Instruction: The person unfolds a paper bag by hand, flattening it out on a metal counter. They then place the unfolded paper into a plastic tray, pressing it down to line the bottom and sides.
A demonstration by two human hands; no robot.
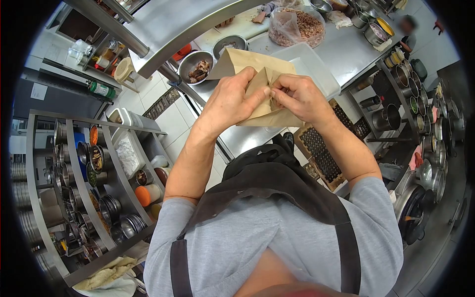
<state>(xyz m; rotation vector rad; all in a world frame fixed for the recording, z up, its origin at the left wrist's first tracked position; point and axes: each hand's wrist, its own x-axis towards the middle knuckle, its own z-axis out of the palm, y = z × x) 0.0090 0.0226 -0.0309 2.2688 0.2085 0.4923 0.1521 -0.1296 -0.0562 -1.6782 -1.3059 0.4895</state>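
Note:
A brown paper bag [235, 60] is held up in front of me over the steel counter, its folds opened out. My left hand [235, 99] grips its left part, thumb pointing toward the centre. On the right, my right hand [298, 96] pinches the paper near the middle, and the fingertips of both hands nearly meet there. Behind the paper lies a translucent plastic tray [316, 67]. To the left of it stands a metal bowl [185, 68] with dark pieces of meat [200, 71]. What is inside the bag is hidden.
A clear bag of chopped meat [297, 27] and a second metal bowl [230, 45] sit farther back on the counter [346, 54]. Steel shelving [84, 121] with pots stands at left, stacked pans [438, 148] at right. A person [407, 37] stands at far right.

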